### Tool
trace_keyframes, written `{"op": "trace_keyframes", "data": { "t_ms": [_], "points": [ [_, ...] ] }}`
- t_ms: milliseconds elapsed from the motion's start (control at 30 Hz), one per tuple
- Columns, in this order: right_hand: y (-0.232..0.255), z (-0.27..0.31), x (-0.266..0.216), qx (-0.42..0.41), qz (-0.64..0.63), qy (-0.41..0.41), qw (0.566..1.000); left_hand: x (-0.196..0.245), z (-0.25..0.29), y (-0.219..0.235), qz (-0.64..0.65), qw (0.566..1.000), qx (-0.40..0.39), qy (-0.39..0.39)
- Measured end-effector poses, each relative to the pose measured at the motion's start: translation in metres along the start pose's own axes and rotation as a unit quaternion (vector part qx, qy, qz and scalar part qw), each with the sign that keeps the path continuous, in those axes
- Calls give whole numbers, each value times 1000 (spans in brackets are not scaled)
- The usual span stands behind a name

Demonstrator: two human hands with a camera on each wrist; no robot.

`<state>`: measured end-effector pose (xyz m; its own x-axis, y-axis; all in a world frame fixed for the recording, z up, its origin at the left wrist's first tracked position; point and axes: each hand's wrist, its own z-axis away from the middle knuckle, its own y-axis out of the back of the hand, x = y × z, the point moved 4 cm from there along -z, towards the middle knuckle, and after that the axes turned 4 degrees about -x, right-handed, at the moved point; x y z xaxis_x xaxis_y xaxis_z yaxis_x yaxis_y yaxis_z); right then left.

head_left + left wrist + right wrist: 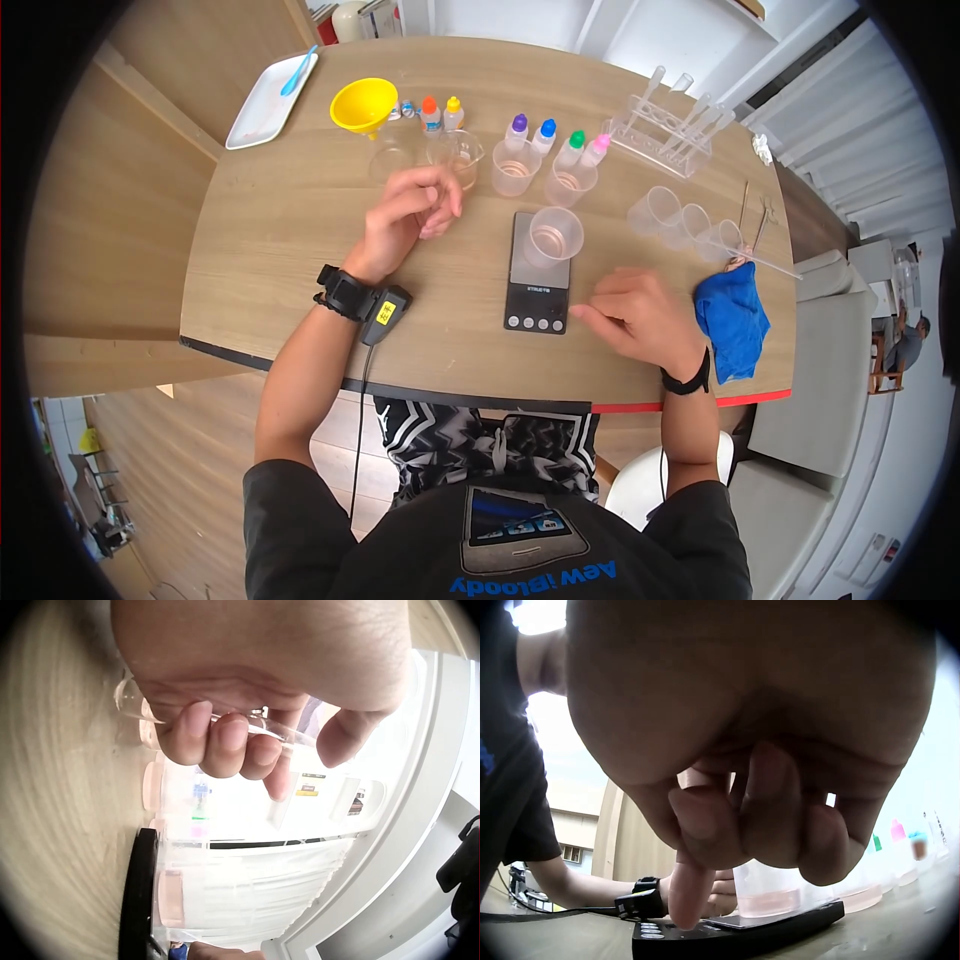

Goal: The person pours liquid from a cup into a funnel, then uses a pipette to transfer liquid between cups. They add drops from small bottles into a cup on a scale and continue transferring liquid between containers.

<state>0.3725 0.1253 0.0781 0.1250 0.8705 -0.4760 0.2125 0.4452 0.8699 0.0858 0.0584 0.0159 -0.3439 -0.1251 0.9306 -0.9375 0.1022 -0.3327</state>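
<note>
My left hand (pixel 415 205) hovers over the table with loosely bent fingers and holds nothing. Just behind it stands a clear glass beaker (pixel 464 158), which the fingers (pixel 234 739) overlap in the left wrist view. A black digital scale (pixel 522 296) lies in front of me, bearing a clear plastic cup (pixel 556 236) with a little pale pink liquid at its bottom. My right hand (pixel 640 312) is at the scale's right side. One finger (pixel 690 892) reaches down right at the scale's buttons (pixel 651 930), while the others curl inward around nothing.
Behind the scale stand two more cups (pixel 514 170) and dropper bottles with coloured caps (pixel 577 137). A test-tube rack (pixel 650 150) is at the back right, several cups (pixel 660 212) and a blue cloth (pixel 735 315) right. A yellow funnel (pixel 363 103) and white tray (pixel 255 118) lie back left.
</note>
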Motion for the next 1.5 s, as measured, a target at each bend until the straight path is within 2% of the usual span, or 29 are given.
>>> {"op": "trace_keyframes", "data": {
  "t_ms": [167, 267, 367, 767, 867, 1067, 1167, 1367, 1467, 1500],
  "points": [
    [-4, 1, -2, -23, -62, 6, 998, -1, 0, 1, -3, 1000, -1, 3],
    [-6, 0, -2, -51, -54, 11, 997, -1, 0, 0, -4, 1000, -1, 2],
    [-8, 0, -2, -37, -69, 21, 997, -1, 0, 1, -3, 1000, 1, 5],
    [-8, 3, 0, -67, -50, 31, 996, -1, 0, -1, -13, 1000, 1, 11],
    [-5, 3, -2, -45, -84, 13, 995, -2, 0, -1, -14, 1000, 5, 13],
    [3, 3, 2, -13, -42, -1, 999, 1, 1, -3, -24, 1000, 6, 12],
    [4, 4, 5, 34, -50, 19, 998, 2, 2, -4, -20, 1000, 1, 8],
    [17, 1, 8, 61, -58, -3, 996, -2, 1, -2, -19, 1000, -4, -7],
    [24, 7, 23, 77, -105, -97, 987, 0, 1, -2, -20, 1000, 0, -11],
    [29, 6, 22, 112, -115, -91, 983, 1, 1, -2, -21, 1000, 3, -10]
  ]
}}
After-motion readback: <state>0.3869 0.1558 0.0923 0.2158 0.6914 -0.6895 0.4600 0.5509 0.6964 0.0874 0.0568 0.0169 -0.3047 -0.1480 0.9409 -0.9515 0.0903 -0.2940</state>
